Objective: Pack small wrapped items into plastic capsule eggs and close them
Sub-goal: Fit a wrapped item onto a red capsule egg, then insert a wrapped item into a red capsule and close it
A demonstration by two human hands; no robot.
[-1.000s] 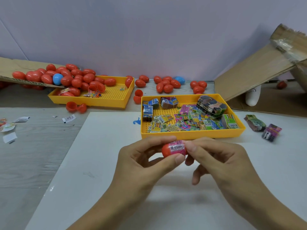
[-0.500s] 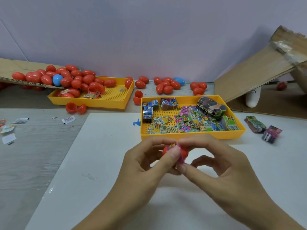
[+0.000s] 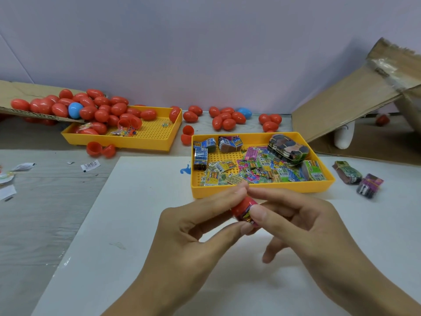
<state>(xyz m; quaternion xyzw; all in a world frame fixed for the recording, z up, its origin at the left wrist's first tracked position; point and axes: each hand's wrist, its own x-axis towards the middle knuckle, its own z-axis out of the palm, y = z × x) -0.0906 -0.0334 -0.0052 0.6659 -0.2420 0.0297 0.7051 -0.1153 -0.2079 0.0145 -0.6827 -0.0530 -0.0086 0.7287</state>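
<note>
Left hand: the left hand (image 3: 196, 226) sits in the lower middle of the frame, with its thumb and fingers closed around a red egg half (image 3: 243, 206).
Right hand: the right hand (image 3: 303, 226) is just right of it, with its thumb and first finger pinched on a small pink wrapped item (image 3: 248, 218).
Where the egg half is: it sits between the two hands, tilted, with its round end up and away and its open end down toward the camera.
Where the wrapped item is: it pokes out of the egg's open end, right under the right thumb.
Near tray: a yellow tray (image 3: 262, 190) full of little wrapped packets lies just above the hands, on a white board (image 3: 141, 201).
Far tray: a second yellow tray (image 3: 145, 142) lies in the upper left of the frame, with red eggs piled at its left end.
Loose eggs: more red eggs (image 3: 224, 119) lie by the wall at the top middle.
Cardboard: a cardboard flap (image 3: 355, 96) leans in the upper right.
</note>
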